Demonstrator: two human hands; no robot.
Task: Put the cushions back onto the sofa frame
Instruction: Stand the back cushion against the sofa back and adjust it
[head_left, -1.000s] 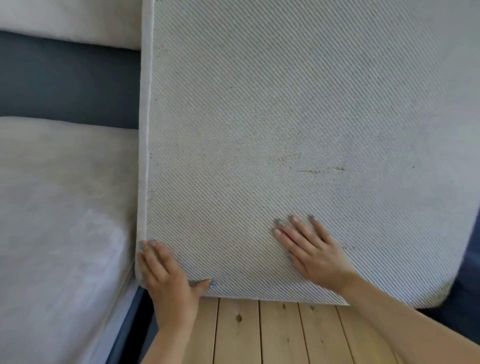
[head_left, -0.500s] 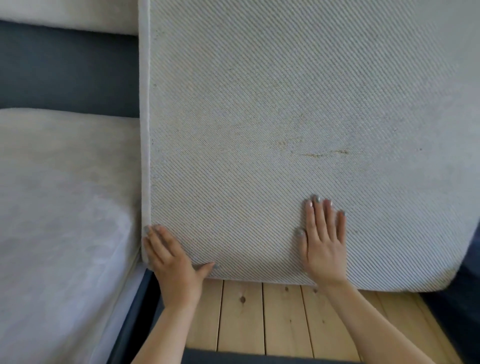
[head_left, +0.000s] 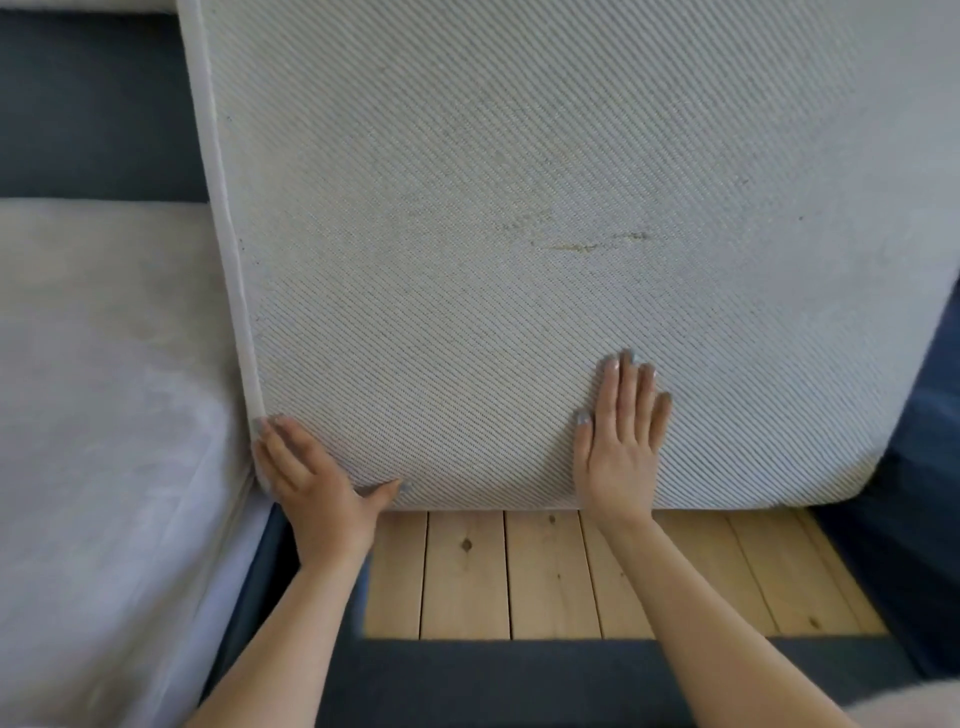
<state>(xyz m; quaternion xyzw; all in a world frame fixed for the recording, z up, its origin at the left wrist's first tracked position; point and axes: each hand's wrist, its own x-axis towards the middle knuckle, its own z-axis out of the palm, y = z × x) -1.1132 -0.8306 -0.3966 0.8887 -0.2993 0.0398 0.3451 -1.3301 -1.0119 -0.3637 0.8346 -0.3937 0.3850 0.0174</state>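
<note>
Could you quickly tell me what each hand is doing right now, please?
Left hand: gripping the cushion at its lower left corner.
Right hand: open, palm flat against the cushion.

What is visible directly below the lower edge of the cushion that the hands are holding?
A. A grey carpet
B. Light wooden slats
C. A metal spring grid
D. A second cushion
B: below the bottom edge of the tilted cushion, between the left hand and the right hand, light wooden slats show inside the dark blue sofa frame.
</note>
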